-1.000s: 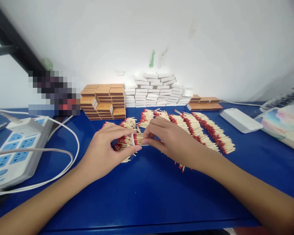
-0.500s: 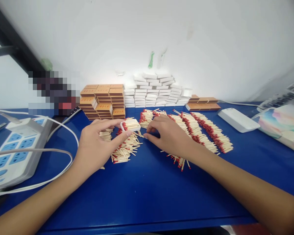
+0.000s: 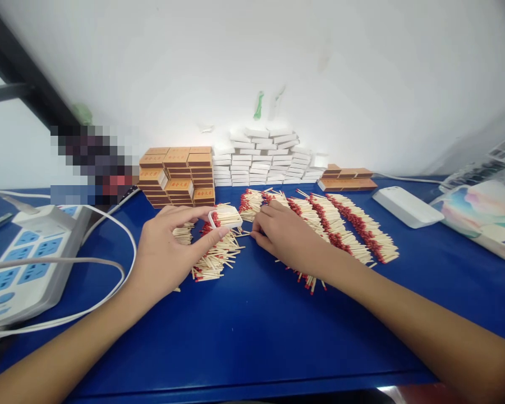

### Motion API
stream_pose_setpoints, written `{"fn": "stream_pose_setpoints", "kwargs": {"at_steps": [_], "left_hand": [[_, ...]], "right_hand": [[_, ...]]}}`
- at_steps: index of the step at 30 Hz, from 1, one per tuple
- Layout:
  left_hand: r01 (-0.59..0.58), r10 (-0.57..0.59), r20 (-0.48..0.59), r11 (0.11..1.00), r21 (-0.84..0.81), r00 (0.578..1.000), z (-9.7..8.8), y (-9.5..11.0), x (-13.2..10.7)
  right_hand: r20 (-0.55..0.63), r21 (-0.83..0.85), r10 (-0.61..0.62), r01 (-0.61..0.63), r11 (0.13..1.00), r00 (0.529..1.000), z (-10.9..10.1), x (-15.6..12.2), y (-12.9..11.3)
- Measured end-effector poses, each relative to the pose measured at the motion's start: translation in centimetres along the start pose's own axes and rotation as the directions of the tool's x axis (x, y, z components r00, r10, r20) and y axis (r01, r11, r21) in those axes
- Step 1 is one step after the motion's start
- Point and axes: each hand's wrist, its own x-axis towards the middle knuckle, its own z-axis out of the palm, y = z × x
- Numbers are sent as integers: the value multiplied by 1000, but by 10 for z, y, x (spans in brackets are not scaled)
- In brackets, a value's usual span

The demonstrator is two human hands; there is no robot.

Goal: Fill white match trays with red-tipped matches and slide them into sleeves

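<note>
My left hand (image 3: 172, 238) holds a small white matchbox tray (image 3: 226, 224) between thumb and fingers, above a heap of matches (image 3: 214, 261). Matchsticks with red heads (image 3: 227, 212) lie side by side inside it, heads toward the left. To its right, my right hand (image 3: 281, 233) is closed in a pinch, low over the table. A pale matchstick (image 3: 244, 233) meets its fingertips; the grip itself is partly hidden. Beyond and beside this hand lie rows of loose red-headed matches (image 3: 362, 230), some of them covered by the hand and wrist.
Orange-brown matchboxes (image 3: 177, 174) are stacked by the wall, beside a pile of white trays (image 3: 261, 160). More matchboxes (image 3: 348, 182) lie right of them. A white power strip (image 3: 37, 252) with looping cables is at left. A white device (image 3: 408, 206) and a colourful pack (image 3: 483, 216) lie at right.
The tray in my left hand has tilted slightly, showing more of its white near side. My right hand has shifted barely to the right, still pinched.
</note>
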Motion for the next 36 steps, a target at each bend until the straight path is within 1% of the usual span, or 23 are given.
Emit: {"fn": "stream_pose_setpoints", "kwargs": {"at_steps": [3, 6, 10, 18, 24, 31, 34, 36], "left_hand": [[-23, 23, -3, 1000, 5, 1000, 0, 0, 0], [-38, 38, 6, 999, 13, 999, 1, -1, 0], [-32, 32, 12, 999, 13, 999, 2, -2, 0], [-51, 51, 36, 999, -1, 998, 1, 0, 0], [-69, 69, 32, 998, 0, 997, 1, -1, 0], [-77, 77, 19, 997, 14, 997, 2, -2, -1], [-87, 87, 35, 996, 8, 996, 2, -3, 0], [-105, 105, 43, 994, 1, 994, 1, -4, 0]], "right_hand": [[-29, 10, -23, 24, 1000, 999, -4, -2, 6], [-51, 73, -82, 86, 994, 995, -6, -3, 8], [-10, 146, -134, 134, 980, 991, -6, -3, 5], [15, 155, -143, 139, 978, 990, -1, 2, 2], [-15, 158, -124, 124, 980, 992, -1, 2, 2], [33, 81, -130, 127, 989, 991, 1, 3, 4], [7, 63, -129, 128, 990, 992, -4, -4, 13], [-47, 55, -115, 118, 992, 992, -11, -8, 20]]}}
